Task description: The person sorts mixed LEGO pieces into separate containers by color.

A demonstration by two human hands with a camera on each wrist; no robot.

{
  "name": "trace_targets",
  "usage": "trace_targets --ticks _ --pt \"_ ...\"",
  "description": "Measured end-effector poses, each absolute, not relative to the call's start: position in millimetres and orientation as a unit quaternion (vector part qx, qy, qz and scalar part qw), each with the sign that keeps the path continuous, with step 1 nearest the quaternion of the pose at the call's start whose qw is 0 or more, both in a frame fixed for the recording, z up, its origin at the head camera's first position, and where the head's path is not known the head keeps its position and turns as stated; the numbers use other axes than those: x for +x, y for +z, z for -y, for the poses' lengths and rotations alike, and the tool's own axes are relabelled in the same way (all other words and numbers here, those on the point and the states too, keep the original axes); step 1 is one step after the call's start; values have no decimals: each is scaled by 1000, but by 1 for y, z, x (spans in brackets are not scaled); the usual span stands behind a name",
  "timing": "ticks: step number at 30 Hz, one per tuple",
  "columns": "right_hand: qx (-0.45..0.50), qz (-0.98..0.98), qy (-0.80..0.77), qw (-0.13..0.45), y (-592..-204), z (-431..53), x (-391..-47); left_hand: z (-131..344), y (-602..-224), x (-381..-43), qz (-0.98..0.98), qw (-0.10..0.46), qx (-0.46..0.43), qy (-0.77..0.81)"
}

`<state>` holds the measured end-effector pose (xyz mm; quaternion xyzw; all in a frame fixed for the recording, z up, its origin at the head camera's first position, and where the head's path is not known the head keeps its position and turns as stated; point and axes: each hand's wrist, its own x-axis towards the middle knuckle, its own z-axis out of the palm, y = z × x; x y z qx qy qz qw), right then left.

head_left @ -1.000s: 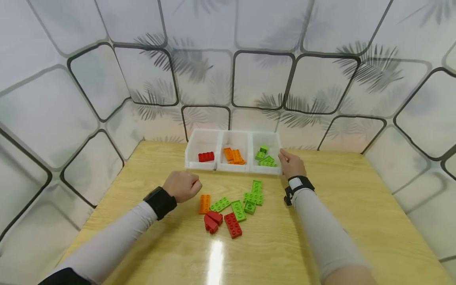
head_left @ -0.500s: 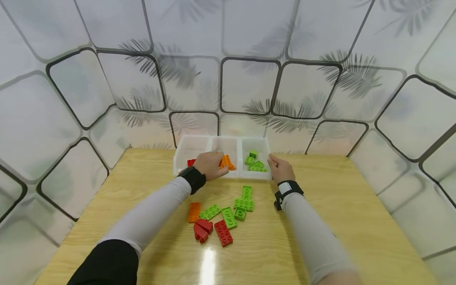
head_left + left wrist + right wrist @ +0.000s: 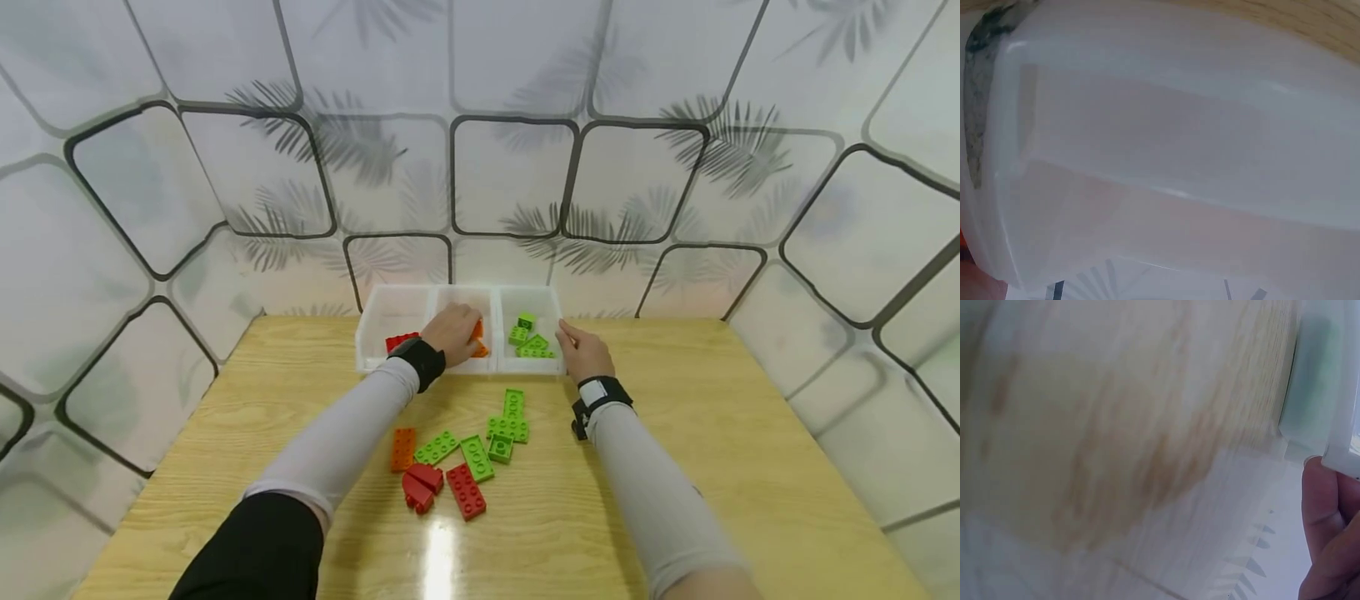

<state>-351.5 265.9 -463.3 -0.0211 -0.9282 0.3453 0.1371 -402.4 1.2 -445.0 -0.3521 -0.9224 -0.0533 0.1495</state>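
Left hand (image 3: 452, 329) is over the middle compartment of a translucent white plastic tray (image 3: 525, 366), fingertips beside the orange studded plastic bricks (image 3: 480, 351) there; whether it pinches one cannot be told. Right hand (image 3: 585, 354) holds the tray's right end, its fingertips at the rim. Black wristbands (image 3: 417, 360) cross both pale grey sleeves (image 3: 341, 442).

A red studded plastic brick (image 3: 401, 341) sits in the left compartment, small lime-green plastic pieces (image 3: 517, 335) in the right.

Nearer the person, a loose group lies on the bench (image 3: 712, 467): an orange rectangular brick (image 3: 402, 450) at the left, several lime-green bricks (image 3: 477, 458) across the middle and right, rounded red pieces (image 3: 427, 476) and a red rectangular brick (image 3: 466, 492) closest.

The bench is light yellowish wood with fine grain, a bright streak of reflected light on its near part. The tray stands close to its far edge. Behind and along both sides rise pale walls (image 3: 517, 175), printed with dark rounded outlines and grey palm fronds.
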Motion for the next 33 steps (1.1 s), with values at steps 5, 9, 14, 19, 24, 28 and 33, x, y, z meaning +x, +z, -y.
trace_targets --ticks 5,9,14,19,24,28,33 --pt "-20 927 349 136 -463 -259 -351 5 -454 -404 927 156 -340 -3" --pt "-11 928 350 130 -466 -256 -352 11 -459 -401 927 163 -337 2" --pt "-9 927 351 129 -469 -254 -353 18 -460 -397 926 162 -340 -6" --pt "-19 931 344 119 -469 -253 -353 25 -461 -394 930 153 -335 -8" --pt "-21 931 344 119 -468 -255 -353 30 -461 -389 929 155 -337 -10" --pt "-34 932 339 124 -469 -258 -353 32 -458 -378 916 168 -364 15" --pt "-44 934 328 132 -470 -263 -356 41 -460 -359 906 168 -388 31"
